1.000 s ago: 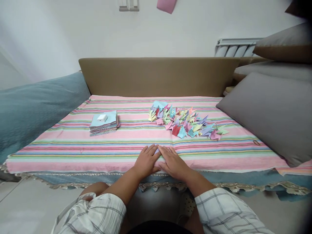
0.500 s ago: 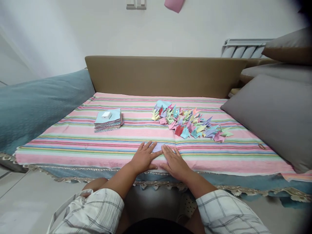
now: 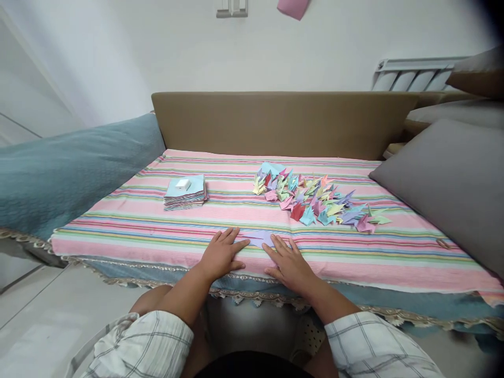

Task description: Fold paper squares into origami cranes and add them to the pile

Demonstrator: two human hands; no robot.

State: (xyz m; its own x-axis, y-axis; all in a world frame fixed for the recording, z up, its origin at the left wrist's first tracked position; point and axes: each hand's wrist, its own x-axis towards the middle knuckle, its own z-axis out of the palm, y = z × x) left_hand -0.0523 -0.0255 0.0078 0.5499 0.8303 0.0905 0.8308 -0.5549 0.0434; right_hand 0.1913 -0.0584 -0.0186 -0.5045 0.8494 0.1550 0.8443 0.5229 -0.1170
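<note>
A lilac piece of folded paper (image 3: 260, 238) lies flat on the striped cloth near the sofa's front edge, a slit-like line showing toward its left end. My left hand (image 3: 221, 254) rests palm down at the left end of the paper, fingers stretched out. Over the paper's right part, my right hand (image 3: 290, 262) lies flat with its fingertips on it and its fingers spread. Farther back sits a group of colourful folded paper cranes (image 3: 309, 202). A stack of square paper sheets (image 3: 186, 198) stands to the left, topped by a small white block (image 3: 183, 184).
The pink striped cloth (image 3: 129, 241) covers the sofa seat. A brown backrest (image 3: 275, 123) runs along the rear, with a teal armrest (image 3: 86, 157) at left and a grey cushion (image 3: 444, 168) at right. A small brown object (image 3: 443, 243) lies near the cushion.
My hands have moved apart, the left one shifting left, so more of the lilac paper shows between them. The camera view has turned slightly left.
</note>
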